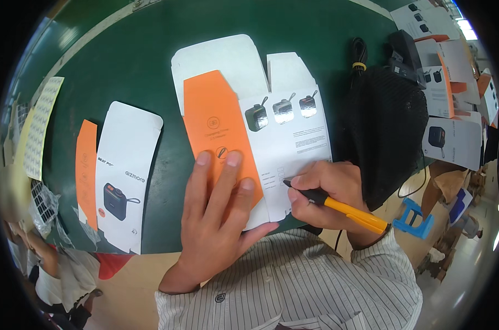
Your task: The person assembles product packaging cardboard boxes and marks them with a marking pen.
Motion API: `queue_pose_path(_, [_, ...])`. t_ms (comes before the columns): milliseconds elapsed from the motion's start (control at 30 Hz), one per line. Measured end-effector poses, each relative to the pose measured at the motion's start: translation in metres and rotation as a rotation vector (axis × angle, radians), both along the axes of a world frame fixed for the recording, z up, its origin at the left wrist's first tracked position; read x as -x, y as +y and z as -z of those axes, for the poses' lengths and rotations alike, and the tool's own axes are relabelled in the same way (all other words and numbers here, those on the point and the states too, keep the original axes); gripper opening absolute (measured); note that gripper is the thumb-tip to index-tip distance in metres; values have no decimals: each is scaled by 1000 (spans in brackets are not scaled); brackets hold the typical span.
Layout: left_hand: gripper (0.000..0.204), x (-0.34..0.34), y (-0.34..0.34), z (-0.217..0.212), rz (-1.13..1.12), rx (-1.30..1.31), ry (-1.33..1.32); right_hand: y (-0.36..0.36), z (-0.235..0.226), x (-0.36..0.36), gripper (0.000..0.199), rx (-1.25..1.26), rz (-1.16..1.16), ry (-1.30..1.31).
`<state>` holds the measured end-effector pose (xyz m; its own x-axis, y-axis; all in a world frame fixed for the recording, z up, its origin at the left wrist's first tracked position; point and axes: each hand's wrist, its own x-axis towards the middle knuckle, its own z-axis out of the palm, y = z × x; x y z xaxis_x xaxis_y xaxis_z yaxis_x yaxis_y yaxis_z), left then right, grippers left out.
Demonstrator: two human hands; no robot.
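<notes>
While flr (131, 294) pale, tbl (315, 27) grn w/ ctn (277, 148)

The left grip (213, 220) blankets the lower orange flap (213, 104), and the right grip (334, 190) hides the lower right edge of the white panel (285, 140)! Does the pen (359, 214) tip touch paper? Too small to tell. The fine print (311, 141) is illegible, a yellowish shape (14, 190) blurs far left, and the dark rim crops a co-worker (68, 275)!
</notes>
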<state>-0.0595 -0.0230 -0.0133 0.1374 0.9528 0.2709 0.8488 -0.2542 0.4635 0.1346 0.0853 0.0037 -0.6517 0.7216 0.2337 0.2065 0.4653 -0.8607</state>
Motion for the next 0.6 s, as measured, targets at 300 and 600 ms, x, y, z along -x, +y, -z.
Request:
queue_pose_path(300, [70,-1,1,-4,5,38,12,1,5,-1,18,-54,-10,-38])
queue_pose_path(600, [70,1,2,-3,9,45,-7,1,6,-5,16,-60,-24,-81])
